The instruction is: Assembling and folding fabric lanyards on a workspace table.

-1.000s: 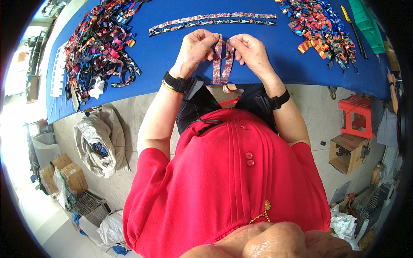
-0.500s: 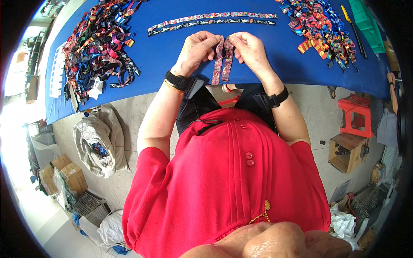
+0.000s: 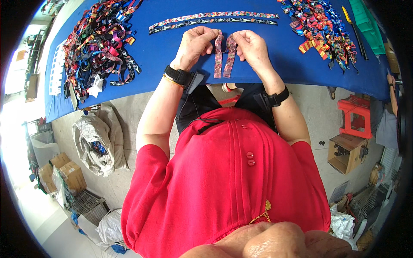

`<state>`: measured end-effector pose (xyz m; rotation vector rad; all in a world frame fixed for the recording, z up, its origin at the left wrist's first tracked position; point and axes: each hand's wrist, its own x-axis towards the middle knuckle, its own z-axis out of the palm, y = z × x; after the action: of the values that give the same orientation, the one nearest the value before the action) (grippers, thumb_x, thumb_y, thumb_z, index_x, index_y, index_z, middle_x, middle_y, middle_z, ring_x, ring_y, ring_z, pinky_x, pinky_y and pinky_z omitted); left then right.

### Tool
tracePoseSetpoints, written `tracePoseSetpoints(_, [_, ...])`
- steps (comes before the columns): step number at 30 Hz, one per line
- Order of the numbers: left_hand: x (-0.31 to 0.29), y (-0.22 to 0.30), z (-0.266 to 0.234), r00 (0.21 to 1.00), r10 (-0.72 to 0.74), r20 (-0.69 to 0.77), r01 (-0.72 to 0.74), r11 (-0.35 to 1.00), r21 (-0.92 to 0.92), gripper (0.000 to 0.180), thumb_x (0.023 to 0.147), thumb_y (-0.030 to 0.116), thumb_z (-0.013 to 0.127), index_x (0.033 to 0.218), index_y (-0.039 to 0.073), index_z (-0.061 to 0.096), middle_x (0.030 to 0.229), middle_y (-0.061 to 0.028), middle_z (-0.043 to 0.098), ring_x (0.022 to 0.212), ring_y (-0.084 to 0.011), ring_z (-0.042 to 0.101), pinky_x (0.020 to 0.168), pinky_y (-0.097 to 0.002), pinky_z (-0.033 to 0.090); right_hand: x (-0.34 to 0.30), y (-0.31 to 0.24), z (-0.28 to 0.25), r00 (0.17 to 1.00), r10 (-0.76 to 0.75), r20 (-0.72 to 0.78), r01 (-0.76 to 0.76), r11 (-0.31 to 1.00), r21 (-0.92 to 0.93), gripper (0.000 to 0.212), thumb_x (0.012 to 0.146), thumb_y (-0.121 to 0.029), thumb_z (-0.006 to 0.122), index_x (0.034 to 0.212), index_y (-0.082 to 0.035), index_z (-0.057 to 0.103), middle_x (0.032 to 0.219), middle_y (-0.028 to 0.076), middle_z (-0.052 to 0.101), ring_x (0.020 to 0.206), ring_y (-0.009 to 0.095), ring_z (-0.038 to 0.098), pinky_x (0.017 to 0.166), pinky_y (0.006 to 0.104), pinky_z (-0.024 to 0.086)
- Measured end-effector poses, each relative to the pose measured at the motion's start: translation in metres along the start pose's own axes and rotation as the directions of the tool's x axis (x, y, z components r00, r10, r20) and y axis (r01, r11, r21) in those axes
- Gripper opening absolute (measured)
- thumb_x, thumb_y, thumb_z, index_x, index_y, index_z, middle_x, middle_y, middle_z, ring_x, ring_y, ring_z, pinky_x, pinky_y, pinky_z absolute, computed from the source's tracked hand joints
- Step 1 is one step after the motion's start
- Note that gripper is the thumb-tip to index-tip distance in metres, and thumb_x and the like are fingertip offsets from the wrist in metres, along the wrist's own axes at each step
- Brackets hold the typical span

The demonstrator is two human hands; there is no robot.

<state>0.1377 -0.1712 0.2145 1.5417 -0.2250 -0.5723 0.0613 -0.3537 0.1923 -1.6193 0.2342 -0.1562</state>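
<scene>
Over the near part of the blue table, a pink patterned fabric strap hangs between my hands, its two tails pointing toward me. My left hand pinches its left side near the top between thumb and fingers. With a similar pinch, my right hand grips the right side. A small loop sags between the two pinches. Just beyond my hands lie two long straps side by side: a light multicoloured strap and a black strap with white figures.
A tangled heap of straps covers the table's left side. Bundled colourful straps lie at the right, beside a yellow-tipped black tool and a green tray. A sack, red stool and cardboard box stand on the floor.
Both hands have risen slightly away from me and spread a little apart. The strap's two tails now hang farther from each other.
</scene>
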Motion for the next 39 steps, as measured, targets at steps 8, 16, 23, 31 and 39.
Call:
tracePoseSetpoints(8, [0.0086,-0.0088,-0.0075,0.999,-0.024,0.041,0.024,1.0,-0.01,0.019,0.098,0.022,0.068,0.096,0.003,0.07,0.069,0.0026,0.061,0.05,-0.004,0.049,0.044,-0.0204,0.034,0.0061,0.0034,0.0022,0.999,0.037,-0.006,-0.037,0.999,0.003,0.02,0.099,-0.02,0.064,0.1,0.0,0.069,0.069,0.001,0.064,0.053,0.005,0.056,0.044,0.0221,0.045])
tracePoseSetpoints(16, [0.0045,-0.0048,-0.0021,0.996,-0.012,0.093,0.004,0.997,0.08,0.016,0.096,0.024,0.07,0.093,0.007,0.069,0.07,0.0033,0.063,0.049,-0.0037,0.05,0.043,-0.0198,0.033,0.0051,0.0031,0.0028,0.999,-0.002,0.038,0.002,1.0,0.0,0.021,0.099,-0.022,0.065,0.101,-0.001,0.069,0.072,0.0,0.064,0.056,0.004,0.056,0.045,0.0212,0.044])
tracePoseSetpoints(23, [0.0028,-0.0054,-0.0039,0.994,-0.004,0.111,-0.001,0.999,0.044,0.018,0.096,0.026,0.07,0.095,0.008,0.068,0.07,0.0033,0.063,0.049,-0.0037,0.053,0.042,-0.0193,0.034,0.0064,-0.0017,0.0044,0.997,0.028,0.075,-0.023,0.997,-0.077,0.023,0.099,-0.025,0.066,0.104,-0.003,0.068,0.073,-0.003,0.062,0.057,0.002,0.052,0.046,0.0188,0.041])
tracePoseSetpoints(31, [0.003,-0.0054,-0.0049,0.991,-0.014,0.13,0.005,0.997,0.071,0.022,0.096,0.028,0.072,0.095,0.007,0.067,0.072,0.0026,0.064,0.05,-0.0039,0.054,0.042,-0.019,0.036,0.0055,-0.0028,0.0055,0.996,0.046,0.074,-0.04,0.995,-0.09,0.023,0.099,-0.026,0.066,0.102,-0.003,0.069,0.073,-0.003,0.062,0.057,0.003,0.053,0.046,0.0191,0.041])
tracePoseSetpoints(39, [0.003,-0.0061,-0.0086,0.985,-0.02,0.17,0.01,0.998,0.061,0.024,0.095,0.029,0.073,0.095,0.006,0.069,0.072,0.0024,0.064,0.053,-0.0038,0.054,0.045,-0.0194,0.037,0.0037,0.0025,0.0075,0.999,-0.017,0.045,0.022,0.994,-0.105,0.024,0.097,-0.025,0.067,0.102,-0.002,0.069,0.075,0.0,0.067,0.057,0.004,0.056,0.046,0.0209,0.044])
